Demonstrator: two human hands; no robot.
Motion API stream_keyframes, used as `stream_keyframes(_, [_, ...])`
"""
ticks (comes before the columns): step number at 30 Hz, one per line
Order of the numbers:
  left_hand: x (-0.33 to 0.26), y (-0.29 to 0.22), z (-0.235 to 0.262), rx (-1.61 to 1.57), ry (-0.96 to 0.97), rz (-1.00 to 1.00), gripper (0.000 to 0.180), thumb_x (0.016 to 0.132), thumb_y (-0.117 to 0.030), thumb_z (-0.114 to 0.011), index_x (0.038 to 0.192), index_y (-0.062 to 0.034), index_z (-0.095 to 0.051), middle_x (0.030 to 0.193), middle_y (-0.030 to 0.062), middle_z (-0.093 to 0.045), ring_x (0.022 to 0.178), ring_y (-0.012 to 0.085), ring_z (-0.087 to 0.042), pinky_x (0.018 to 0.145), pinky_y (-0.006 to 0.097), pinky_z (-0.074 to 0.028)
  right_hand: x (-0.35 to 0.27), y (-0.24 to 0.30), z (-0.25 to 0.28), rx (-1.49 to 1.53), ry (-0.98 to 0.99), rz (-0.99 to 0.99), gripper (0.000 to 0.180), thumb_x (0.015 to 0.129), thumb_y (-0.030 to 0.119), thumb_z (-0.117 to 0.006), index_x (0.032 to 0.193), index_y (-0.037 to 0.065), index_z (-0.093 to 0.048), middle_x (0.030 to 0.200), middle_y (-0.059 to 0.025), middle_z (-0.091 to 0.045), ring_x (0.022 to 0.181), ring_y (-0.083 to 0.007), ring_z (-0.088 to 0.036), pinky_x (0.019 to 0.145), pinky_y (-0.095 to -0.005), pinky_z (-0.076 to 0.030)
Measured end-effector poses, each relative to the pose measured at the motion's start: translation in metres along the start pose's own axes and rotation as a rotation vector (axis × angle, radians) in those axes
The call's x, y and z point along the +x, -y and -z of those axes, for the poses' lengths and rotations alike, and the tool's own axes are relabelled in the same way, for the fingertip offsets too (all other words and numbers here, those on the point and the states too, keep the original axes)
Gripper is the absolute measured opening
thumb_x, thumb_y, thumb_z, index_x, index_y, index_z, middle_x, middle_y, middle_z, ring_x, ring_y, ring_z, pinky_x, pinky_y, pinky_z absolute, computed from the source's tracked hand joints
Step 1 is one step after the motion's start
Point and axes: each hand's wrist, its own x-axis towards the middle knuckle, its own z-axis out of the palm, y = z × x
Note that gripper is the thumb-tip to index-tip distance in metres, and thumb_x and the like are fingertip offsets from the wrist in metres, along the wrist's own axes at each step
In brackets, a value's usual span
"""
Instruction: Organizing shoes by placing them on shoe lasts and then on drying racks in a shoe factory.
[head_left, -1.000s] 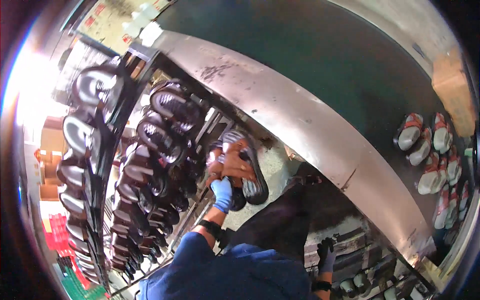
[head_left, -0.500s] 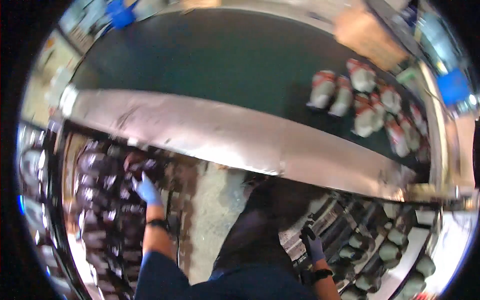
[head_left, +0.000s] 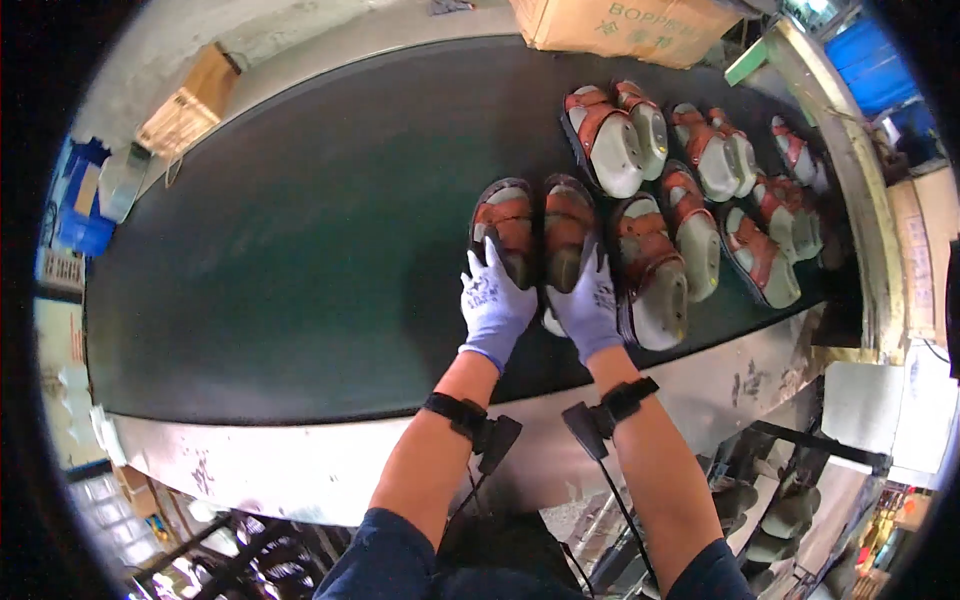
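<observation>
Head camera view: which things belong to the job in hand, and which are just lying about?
Job in hand:
left hand, on left sandal
right hand, on right sandal
more sandals alongside
dark surface

Apparently lying about:
cardboard box
tan crate
blue container at left

2 sandals (head_left: 503,222) sit side by side on the table (head_left: 270,280); the left hand (head_left: 497,305) lies on the near end of the left one, the right hand (head_left: 588,305) on that of the right one; other sandals (head_left: 653,270) stand just to their right, in rows reaching toward the table's right end; behind these rows, at the far edge, is a carton (head_left: 560,25); a box (head_left: 188,105) lies beyond the far left edge; a metal ledge (head_left: 330,460) runs along the front.
</observation>
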Motion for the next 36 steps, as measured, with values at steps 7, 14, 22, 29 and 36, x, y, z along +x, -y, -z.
stream_keyframes(7, [0.104,0.034,0.05,0.077,-0.084,-0.106,0.084,0.063,-0.032,-0.073,0.134,-0.0078,-0.034,0.116,0.0175,-0.058,0.106,0.0332,-0.056,0.089,0.041,-0.046,0.097,0.066,-0.018,-0.067,0.331,-0.203,0.088,0.076,0.033,-0.066,0.141,0.002,-0.016,0.14,-0.0302,-0.024,0.128,-0.0419,-0.031,0.106,-0.0481,-0.026])
stream_keyframes(14, [-0.13,0.118,0.028,-0.113,-0.011,0.094,0.093,0.064,-0.025,-0.071,0.141,-0.0078,-0.022,0.124,0.022,-0.051,0.107,0.0384,-0.054,0.088,0.043,-0.045,-0.14,0.04,-0.011,0.045,0.31,-0.103,0.095,0.073,0.023,-0.07,0.141,-0.004,-0.01,0.138,-0.0362,-0.021,0.127,-0.0465,-0.03,0.106,-0.0479,-0.028])
stream_keyframes(22, [-0.349,0.203,-0.058,-1.108,0.702,0.389,0.08,0.066,-0.013,-0.078,0.133,0.0002,-0.037,0.129,0.012,-0.049,0.112,0.0218,-0.052,0.098,0.033,-0.04,-0.429,-0.099,0.049,1.205,0.385,-0.794,0.047,0.074,0.016,-0.069,0.117,0.0,-0.054,0.109,-0.0131,-0.061,0.103,-0.0241,-0.057,0.091,-0.0361,-0.045])
stream_keyframes(29, [-0.38,0.153,-0.224,-0.8,1.255,0.372,0.07,0.062,-0.022,-0.083,0.119,0.0011,-0.05,0.115,0.0133,-0.057,0.101,0.0231,-0.058,0.082,0.037,-0.051,-0.62,-0.209,0.003,1.786,-0.322,-1.194,0.038,0.092,0.023,-0.05,0.125,0.006,-0.048,0.12,-0.0105,-0.053,0.108,-0.024,-0.053,0.093,-0.0405,-0.046])
stream_keyframes(36, [-0.367,0.018,-0.495,-0.226,1.336,-0.562,0.066,0.059,-0.023,-0.08,0.116,-0.0013,-0.055,0.106,0.014,-0.063,0.093,0.0246,-0.061,0.083,0.035,-0.048,-0.595,-0.388,-0.011,1.024,-0.803,-0.909,0.044,0.092,0.022,-0.049,0.131,0.002,-0.043,0.124,-0.0095,-0.052,0.109,-0.0223,-0.051,0.096,-0.0359,-0.042])
